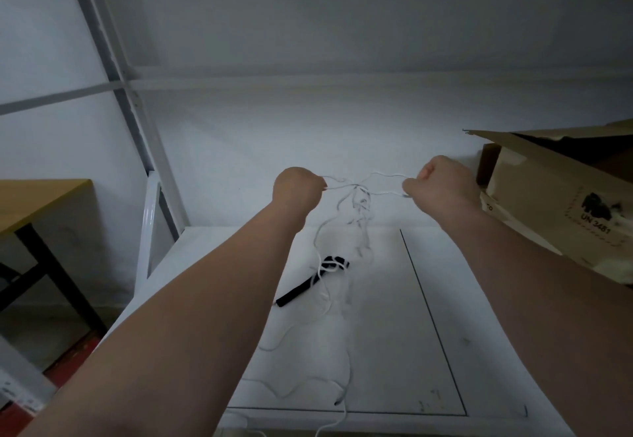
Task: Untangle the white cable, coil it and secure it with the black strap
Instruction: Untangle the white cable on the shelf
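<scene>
Overall, progress: early, by my judgement. The untangling is in hand, while coiling and strapping are both not yet done.
Side table [41,196]: one, wood-topped on dark legs, at far left and apart from the work.
Left grip [298,193]: raised above the counter, fingers curled, pinching a strand of the white cable.
White cable [359,192]: one. A knot of thin loops hangs in the air between the two hands, and the slack trails down across the counter toward its near edge.
Black strap [301,291]: one, lying flat on the counter below the knot. A cable strand crosses its far end, and neither hand touches it.
Counter [428,334]: one white surface.
Right grip [442,186]: level with the left, fingers clenched on another strand of the cable.
Cardboard box [548,203]: one, open, at the right edge.
</scene>
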Motion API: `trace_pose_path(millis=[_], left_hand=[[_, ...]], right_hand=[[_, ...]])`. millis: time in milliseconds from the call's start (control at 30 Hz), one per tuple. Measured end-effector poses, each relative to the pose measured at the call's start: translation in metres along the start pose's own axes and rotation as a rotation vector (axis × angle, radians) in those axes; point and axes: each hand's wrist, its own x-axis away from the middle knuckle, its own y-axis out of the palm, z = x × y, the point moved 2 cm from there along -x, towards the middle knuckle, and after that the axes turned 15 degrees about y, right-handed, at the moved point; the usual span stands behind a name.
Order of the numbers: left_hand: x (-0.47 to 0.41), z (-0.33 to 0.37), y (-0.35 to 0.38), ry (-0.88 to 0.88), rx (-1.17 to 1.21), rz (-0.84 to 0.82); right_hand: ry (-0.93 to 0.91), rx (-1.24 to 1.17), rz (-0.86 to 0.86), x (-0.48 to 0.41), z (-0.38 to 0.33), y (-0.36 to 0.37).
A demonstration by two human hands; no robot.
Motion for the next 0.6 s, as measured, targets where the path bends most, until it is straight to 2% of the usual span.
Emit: trace_pose_path(millis=[33,67,133,200,233,400,500,600], left_hand=[[-0.001,-0.002,-0.001,-0.002,0.126,0.022],[0.005,-0.002,0.003,-0.032,0.155,-0.011],[0.011,-0.006,0.009,-0.132,0.335,-0.077],[0.014,-0.008,0.011,-0.111,0.405,-0.144],[0.015,-0.008,0.011,-0.094,0.407,-0.155],[0.011,-0.017,0.010,-0.001,0.287,-0.069],[0.009,-0.021,0.008,0.058,0.200,-0.089],[0.012,-0.028,0.011,0.100,0.013,-0.214]], right_hand=[[0.016,-0.008,0.003,0.000,0.002,0.001],[0.006,-0.015,0.008,0.000,0.003,0.005],[-0.085,-0.026,0.007,0.000,0.003,0.014],[-0.141,-0.073,-0.041,-0.001,0.002,0.019],[-0.109,-0.148,-0.105,-0.001,0.002,0.018],[0.127,-0.563,-0.548,0.003,-0.001,0.011],[0.156,-0.757,-0.634,0.007,-0.003,0.007],[0.153,-0.877,-0.693,0.010,-0.005,0.006]])
